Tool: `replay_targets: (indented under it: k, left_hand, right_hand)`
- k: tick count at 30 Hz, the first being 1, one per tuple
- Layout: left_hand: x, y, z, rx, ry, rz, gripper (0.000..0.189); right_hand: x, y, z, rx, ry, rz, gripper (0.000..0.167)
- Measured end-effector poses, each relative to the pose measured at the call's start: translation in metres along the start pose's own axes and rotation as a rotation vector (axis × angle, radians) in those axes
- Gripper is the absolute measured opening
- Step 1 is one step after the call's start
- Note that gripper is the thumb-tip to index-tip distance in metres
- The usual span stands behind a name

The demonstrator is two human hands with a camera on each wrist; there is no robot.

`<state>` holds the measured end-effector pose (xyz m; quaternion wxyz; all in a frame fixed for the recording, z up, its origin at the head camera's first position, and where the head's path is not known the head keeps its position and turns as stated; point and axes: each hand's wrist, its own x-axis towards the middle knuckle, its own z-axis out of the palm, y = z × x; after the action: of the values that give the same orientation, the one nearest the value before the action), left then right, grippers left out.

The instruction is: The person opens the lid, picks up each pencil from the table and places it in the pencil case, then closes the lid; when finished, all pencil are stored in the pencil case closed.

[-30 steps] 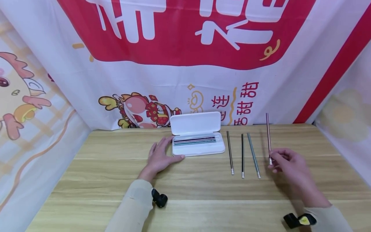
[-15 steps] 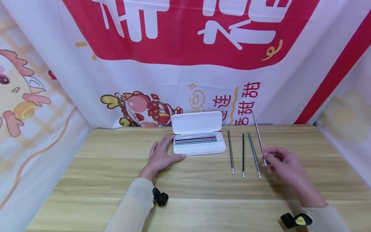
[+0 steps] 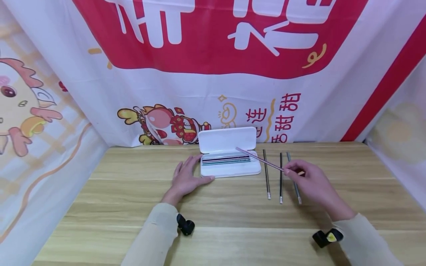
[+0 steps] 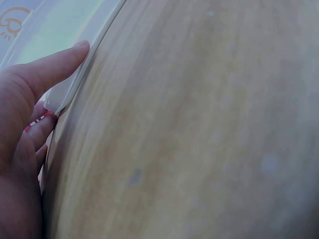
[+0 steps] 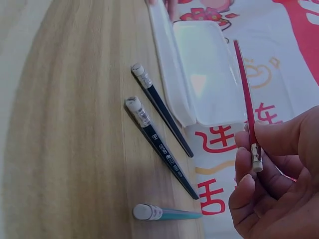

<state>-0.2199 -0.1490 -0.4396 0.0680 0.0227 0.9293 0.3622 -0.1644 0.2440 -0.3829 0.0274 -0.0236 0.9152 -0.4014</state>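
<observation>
The back edge of the tabletop [image 3: 233, 221] is bordered by a white cloth [image 3: 186, 87] printed with red patches, lettering and a cartoon figure; more printed cloth is seen beyond the left and right edges. Near the middle of the back edge, a white pencil case [image 3: 229, 171] is set with its lid [image 3: 227, 140] raised toward the cloth. Several dark and teal pencils [image 3: 226, 160] are laid lengthwise in its tray, eraser ends toward the right edge.

Between the case and the right edge, three loose pencils are spread: a dark pencil [image 3: 267, 179] just beside the case, a second dark pencil [image 3: 281, 186], then a teal pencil [image 3: 297, 193], partly covered by a hand in the head view. Their white erasers are pointed toward the front edge. The space between the right hand [image 3: 309, 181] and the case is crossed by the two dark ones.

A reddish pencil [image 3: 259, 159] is pinched near its eraser end between the right thumb and fingers. It is held raised and slanted, seen across both dark pencils, with its far end in front of the lid.

The left hand [image 3: 188, 179] is spread at the case's left end, thumb laid along the front rim, fingers placed by the back corner.
</observation>
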Motion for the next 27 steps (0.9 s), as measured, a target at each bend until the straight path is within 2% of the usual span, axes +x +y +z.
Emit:
replay_targets:
  k: [4,12,20,27]
  left_hand:
    - [0.0,0.0,0.0,-0.005,0.001,0.004,0.101]
    - [-0.002,0.0,0.0,-0.009,0.01,0.006,0.101]
    - [-0.002,0.003,0.001,-0.001,0.002,0.005,0.101]
    - [-0.003,0.003,0.0,-0.001,0.011,0.001,0.1]
  right_hand:
    - [0.012,-0.005,0.002,-0.054,-0.006,-0.062,0.023]
    - [0.035,-0.016,0.007,-0.104,-0.033,-0.094,0.018]
    - [0.048,-0.017,0.013,-0.118,-0.034,-0.088,0.016]
    - [0.062,-0.023,0.018,-0.123,-0.029,-0.12,0.016]
